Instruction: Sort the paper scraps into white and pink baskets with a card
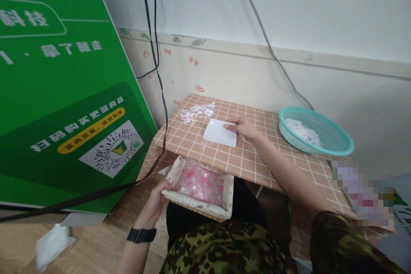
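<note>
My left hand (156, 201) grips the left rim of a cloth-lined basket (199, 209), held tilted just below the table's front edge. Inside the basket lies shiny clear plastic with pink and white contents (201, 183), whose exact kind I cannot make out. Over the table, my right hand (242, 128) pinches the right side of a white card (220, 132), thumb on top and fingers behind. A scattered heap of small white and pinkish pieces (197, 112) lies on the tabletop, to the left beyond the card.
The table (260, 165) wears a brown checked cover and stands against the wall. A turquoise colander (337, 139) with white pieces sits at the right. A big green panel (105, 94) rises at the left, with a black strap (162, 107) hanging before it. A plastic bag (54, 244) lies on the floor.
</note>
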### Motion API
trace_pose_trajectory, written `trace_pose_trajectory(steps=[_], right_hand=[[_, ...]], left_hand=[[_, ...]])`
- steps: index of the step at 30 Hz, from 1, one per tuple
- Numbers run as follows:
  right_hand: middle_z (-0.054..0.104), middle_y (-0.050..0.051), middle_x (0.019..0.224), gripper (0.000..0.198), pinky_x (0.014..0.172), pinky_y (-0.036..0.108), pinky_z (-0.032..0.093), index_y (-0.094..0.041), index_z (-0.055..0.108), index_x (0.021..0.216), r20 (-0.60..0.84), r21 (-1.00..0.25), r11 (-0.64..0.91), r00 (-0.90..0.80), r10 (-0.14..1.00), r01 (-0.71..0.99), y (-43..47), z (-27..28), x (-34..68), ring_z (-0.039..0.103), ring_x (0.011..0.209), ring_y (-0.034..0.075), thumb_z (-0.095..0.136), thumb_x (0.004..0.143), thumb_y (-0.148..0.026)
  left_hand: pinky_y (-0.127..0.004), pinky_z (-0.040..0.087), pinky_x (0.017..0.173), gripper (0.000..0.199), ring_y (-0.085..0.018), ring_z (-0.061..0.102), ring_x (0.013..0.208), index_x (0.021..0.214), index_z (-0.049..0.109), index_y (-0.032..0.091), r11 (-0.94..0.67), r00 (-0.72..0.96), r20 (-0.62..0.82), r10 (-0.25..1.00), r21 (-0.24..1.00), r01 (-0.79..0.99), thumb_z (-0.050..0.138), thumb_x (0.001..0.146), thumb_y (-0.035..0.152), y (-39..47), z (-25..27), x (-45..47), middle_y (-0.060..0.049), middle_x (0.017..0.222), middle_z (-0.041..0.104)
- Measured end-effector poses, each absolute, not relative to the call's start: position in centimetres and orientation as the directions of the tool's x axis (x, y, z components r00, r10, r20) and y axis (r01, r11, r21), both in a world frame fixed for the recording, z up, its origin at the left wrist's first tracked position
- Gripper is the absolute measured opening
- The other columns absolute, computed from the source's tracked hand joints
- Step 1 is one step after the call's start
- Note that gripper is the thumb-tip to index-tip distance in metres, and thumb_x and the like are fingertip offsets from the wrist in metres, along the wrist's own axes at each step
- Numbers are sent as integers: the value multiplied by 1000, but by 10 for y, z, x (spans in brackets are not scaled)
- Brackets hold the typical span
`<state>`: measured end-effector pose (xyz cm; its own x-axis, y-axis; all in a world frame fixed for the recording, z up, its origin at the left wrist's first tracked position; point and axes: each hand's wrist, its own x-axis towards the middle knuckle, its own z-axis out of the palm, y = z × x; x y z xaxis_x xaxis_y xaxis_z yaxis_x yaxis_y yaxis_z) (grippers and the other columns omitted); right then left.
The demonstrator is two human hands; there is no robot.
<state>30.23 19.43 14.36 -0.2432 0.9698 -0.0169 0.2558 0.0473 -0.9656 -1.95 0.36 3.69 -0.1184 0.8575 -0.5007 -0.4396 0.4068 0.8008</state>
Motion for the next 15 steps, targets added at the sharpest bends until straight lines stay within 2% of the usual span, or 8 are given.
trace_pose_trajectory(steps=[3,8,11,15], right_hand=[[72,11,94,41,58,26,51,-15,73,100,-10,-973,46,-239,971,226,184,145,298,64,74,18,74,68,-40],[72,8,94,41,58,26,50,-16,71,104,16,-968,118,-420,907,220,167,141,282,63,71,16,69,73,-43],[72,9,91,40,55,25,49,-15,73,100,46,-952,150,-358,933,267,173,141,287,62,68,16,71,71,-42],[72,11,91,46,54,25,50,-14,71,103,17,-968,62,-184,983,242,191,147,313,63,70,17,75,66,-41]], left_hand=[[-27,38,54,9,-14,51,55,65,67,14,403,-117,-495,861,804,-437,61,57,17,4,36,-19,1,60,64],[-26,37,54,8,-13,49,55,63,66,15,387,-114,-480,870,807,-446,61,58,17,4,35,-19,2,58,62],[-26,37,54,7,-13,49,55,63,66,15,381,-118,-476,872,809,-448,62,57,16,3,35,-20,2,58,62],[-26,35,51,2,-13,44,50,55,62,16,375,-146,-480,865,812,-447,63,56,17,2,36,-22,3,52,56]])
